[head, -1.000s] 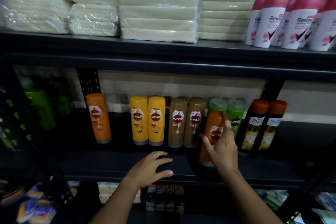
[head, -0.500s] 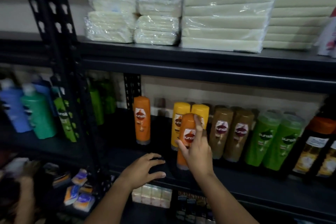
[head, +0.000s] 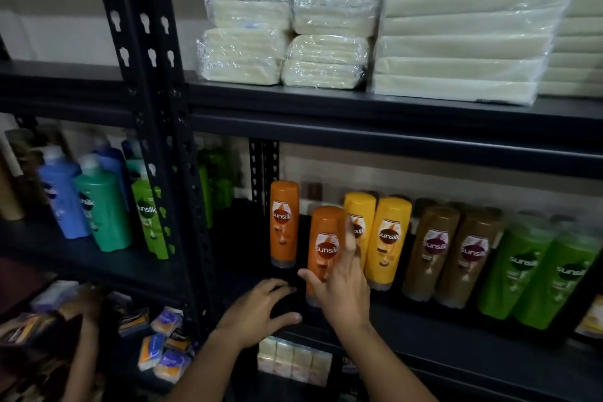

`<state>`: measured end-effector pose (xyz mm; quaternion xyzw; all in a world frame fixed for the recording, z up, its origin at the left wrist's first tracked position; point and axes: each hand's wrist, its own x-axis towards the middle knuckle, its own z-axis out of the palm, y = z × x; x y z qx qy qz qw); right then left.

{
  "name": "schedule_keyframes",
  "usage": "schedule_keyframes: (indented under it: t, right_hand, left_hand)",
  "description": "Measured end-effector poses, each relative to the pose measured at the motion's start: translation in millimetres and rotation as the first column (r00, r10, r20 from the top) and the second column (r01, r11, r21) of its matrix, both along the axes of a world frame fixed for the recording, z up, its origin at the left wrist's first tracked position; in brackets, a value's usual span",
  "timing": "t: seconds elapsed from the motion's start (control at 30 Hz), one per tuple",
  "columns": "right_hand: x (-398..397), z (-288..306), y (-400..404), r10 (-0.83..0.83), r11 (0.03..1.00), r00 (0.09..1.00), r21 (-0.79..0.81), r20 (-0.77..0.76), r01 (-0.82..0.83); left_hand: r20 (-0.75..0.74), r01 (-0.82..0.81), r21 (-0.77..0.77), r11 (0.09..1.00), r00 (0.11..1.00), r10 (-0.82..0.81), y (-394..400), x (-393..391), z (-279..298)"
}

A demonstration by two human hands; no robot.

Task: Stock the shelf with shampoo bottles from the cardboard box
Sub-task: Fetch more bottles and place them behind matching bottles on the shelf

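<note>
head view: right hand grips orange shampoo bottle at shelf front; left hand, at its 8 o'clock, lies relaxed, holding nothing

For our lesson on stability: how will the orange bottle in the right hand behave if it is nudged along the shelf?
The orange bottle is tall on a narrow cap, so it would probably tip rather than slide. Its glossy plastic looks slippery; the right hand wraps it with spread fingers. It looks rigid, unlikely to buckle.

Orange bottle with a dark red label; at its three o'clock yellow bottles, brown bottles, green bottles; black shelf; cream packs at twelve o'clock.
</note>
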<state>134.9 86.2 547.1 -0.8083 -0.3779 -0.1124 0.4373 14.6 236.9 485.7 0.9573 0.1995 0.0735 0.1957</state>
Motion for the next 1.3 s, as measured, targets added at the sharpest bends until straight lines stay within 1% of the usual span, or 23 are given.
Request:
schedule_keyframes:
  t: [0.07,0.13,0.2,0.33,0.4,0.43,0.5,0.57,0.63,0.73,0.8,0.87,0.97,1.1,1.3]
  right_hand:
    - [-3,-10,-7,0.013,1.000,1.000,-0.018,-0.023,-0.014]
    - [-3,-17,-10,0.026,0.999,0.999,-0.029,-0.019,-0.027]
    - [-2,-14,-6,0.032,0.999,0.999,-0.031,-0.005,-0.032]
    - [0,8,8,0.011,0.994,1.000,-0.112,0.019,-0.009]
    - [2,27,15,-0.010,0.987,0.998,-0.158,0.061,0.019]
    - [3,37,17,-0.018,0.982,0.997,-0.185,0.077,0.033]
    - [5,55,22,-0.025,0.962,0.996,-0.268,0.084,0.046]
    - [7,67,26,-0.012,0.936,0.997,-0.349,0.081,0.040]
    - [10,69,32,-0.015,0.938,0.995,-0.345,0.094,0.047]
    - [13,65,42,0.029,0.940,0.995,-0.340,0.101,0.007]
    - [16,63,49,0.051,0.938,0.993,-0.347,0.108,-0.010]
    - [20,65,55,0.072,0.936,0.991,-0.352,0.114,-0.028]
    - [23,72,62,0.091,0.927,0.991,-0.371,0.093,-0.051]
    - [27,78,71,0.059,0.908,0.997,-0.419,0.056,-0.030]
    - [30,78,74,0.051,0.918,0.996,-0.395,0.078,-0.016]
  left_hand:
    - [0.095,-0.109,0.045,0.993,0.990,0.104,3,-3,-8]
    - [0.169,-0.204,0.017,0.979,0.965,0.198,6,-2,-12]
    - [0.247,-0.257,-0.018,0.966,0.935,0.254,8,6,-8]
    - [0.455,-0.310,-0.120,0.943,0.827,0.330,11,31,31]
    - [0.529,-0.324,-0.096,0.941,0.785,0.324,16,43,59]
    - [0.542,-0.326,-0.075,0.942,0.780,0.313,19,49,73]
    - [0.508,-0.303,-0.078,0.950,0.808,0.299,28,61,98]
    - [0.433,-0.279,-0.079,0.957,0.855,0.285,39,72,113]
    - [0.423,-0.242,-0.086,0.966,0.869,0.255,49,79,119]
    - [0.455,-0.173,-0.211,0.962,0.854,0.253,54,82,119]
    - [0.488,-0.144,-0.247,0.958,0.836,0.251,55,82,116]
    - [0.511,-0.125,-0.240,0.963,0.827,0.234,57,82,112]
    - [0.491,-0.108,-0.249,0.962,0.842,0.222,59,82,112]
    - [0.495,-0.109,-0.266,0.958,0.837,0.232,56,81,115]
    - [0.464,-0.118,-0.241,0.963,0.858,0.221,55,81,116]
